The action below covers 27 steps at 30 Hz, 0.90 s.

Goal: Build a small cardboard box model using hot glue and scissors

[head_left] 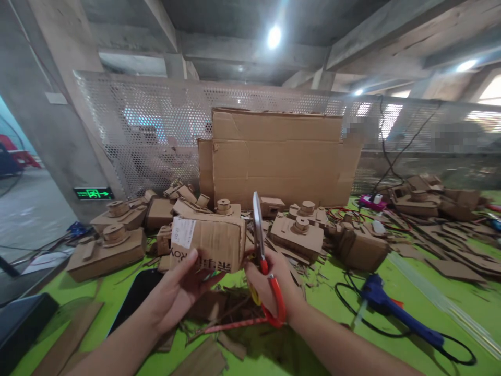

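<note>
My left hand (pixel 180 295) is closed on a small cardboard box (pixel 219 240) with a white label and black print, thumb on the near face, fingers underneath. Red-handled scissors (pixel 257 224) are in my right hand (pixel 279 284), blades pointing up just right of the box. The fingertips of that hand reach the box's right edge; whether they press on it I cannot tell. Below both hands lie cardboard scraps (pixel 211 308) and a pink-red strip (pixel 235 325), whose right end meets the scissor handle.
Cardboard models with round turret-like tops (pixel 301 227) stand along the back of the green table (pixel 324 324). To the right lie a blue glue gun (pixel 391 308) with a looping black cord and clear glue sticks (pixel 450 308). A large cardboard sheet (pixel 282 162) leans against perforated mesh (pixel 156 115).
</note>
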### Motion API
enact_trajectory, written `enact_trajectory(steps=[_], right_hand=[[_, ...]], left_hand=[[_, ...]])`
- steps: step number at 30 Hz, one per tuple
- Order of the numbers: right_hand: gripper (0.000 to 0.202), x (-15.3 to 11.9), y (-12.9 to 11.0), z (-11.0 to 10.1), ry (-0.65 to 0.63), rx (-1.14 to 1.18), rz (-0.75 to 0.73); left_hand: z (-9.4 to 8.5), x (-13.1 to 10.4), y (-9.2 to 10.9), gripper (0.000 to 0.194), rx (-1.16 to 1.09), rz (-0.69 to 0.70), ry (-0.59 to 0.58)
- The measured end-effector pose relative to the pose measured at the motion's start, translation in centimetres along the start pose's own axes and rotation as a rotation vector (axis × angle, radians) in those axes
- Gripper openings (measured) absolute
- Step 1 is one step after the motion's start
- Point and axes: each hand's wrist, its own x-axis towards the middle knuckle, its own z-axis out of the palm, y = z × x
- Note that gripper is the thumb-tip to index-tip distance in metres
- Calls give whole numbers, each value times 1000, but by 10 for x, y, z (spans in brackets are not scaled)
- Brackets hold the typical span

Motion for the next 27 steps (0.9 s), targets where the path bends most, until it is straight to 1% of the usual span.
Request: enact_trajectory(steps=[2, 3, 5, 7, 9, 10, 12, 14, 16, 18, 21, 24, 27], right_hand=[[21, 4, 1, -3, 41, 41, 24], [22, 6, 2, -5, 53, 59, 34], [23, 10, 4, -7, 55, 75, 40], [22, 11, 4, -9, 41, 74, 33], [21, 9, 1, -9, 6, 65, 43], [21, 8, -2, -10, -19, 39, 50], [18, 5, -8, -10, -58, -76, 33], [17, 3, -13, -11, -76, -227, -23], [20, 3, -16, -11, -84, -333, -85], [23, 3, -16, -12, -95, -387, -129], [21, 5, -10, -14, -83, -462, -185], [19, 7, -3, -14, -66, -506, -220], [19, 8, 7, -12, -66, -507, -229]], left_hand=[[-1, 4, 6, 17, 2, 97, 67], [-2, 6, 9, 20, 19, 134, 77], [-6, 9, 15, 33, 99, 207, 72], [-10, 10, 19, 48, 228, 260, 50], [-12, 10, 21, 52, 343, 267, 42], [-12, 9, 22, 51, 368, 256, 54], [-9, 7, 24, 42, 342, 231, 110], [-5, 6, 28, 31, 248, 236, 171], [-2, 6, 34, 22, 144, 252, 201], [0, 5, 40, 22, 52, 265, 218], [0, 5, 46, 27, -33, 283, 240], [-1, 5, 46, 29, -41, 284, 239], [-3, 6, 40, 28, -11, 260, 238]])
